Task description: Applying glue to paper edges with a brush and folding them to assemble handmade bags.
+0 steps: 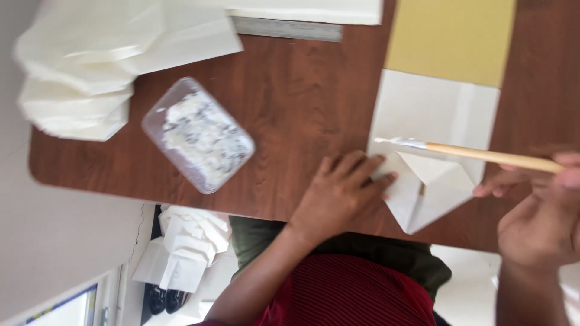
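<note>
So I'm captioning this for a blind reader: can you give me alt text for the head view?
A person's left hand presses flat on a folded white paper on a brown wooden table, while the right hand holds a wooden-handled brush with its white-coated tip over the fold. A clear plastic tray of white paste and stacked pale papers lie to the left.

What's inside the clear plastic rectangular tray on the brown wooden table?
The clear plastic rectangular tray holds a lumpy white paste with dark specks, spread across most of it. The paste covers the tray's bottom, so how deep it goes cannot be seen. The brown wooden table shows around it.
</note>
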